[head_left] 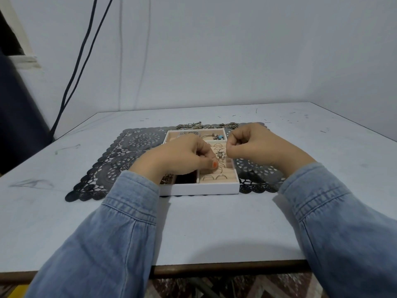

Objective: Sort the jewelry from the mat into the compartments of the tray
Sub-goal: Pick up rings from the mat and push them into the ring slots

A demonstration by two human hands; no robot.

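view: head
chains: along the mat's far edge, just above the tray in the frame.
sleeves: denim, rising from both lower corners.
in the way: left hand covers the tray's left compartments.
cables: two, dark, down the wall at upper left.
table: pale blue, scuffed.
mat: black lace, mid-frame, under the tray.
tray: white, beige-lined, centre; rings slotted at its right, bracelet at its top.
flower ring: over the ring rows, between both hands.
right hand: thumb and forefinger pinch the flower ring's hoop.
left hand: fingers curled, tips at the flower ring; grip cannot be told.
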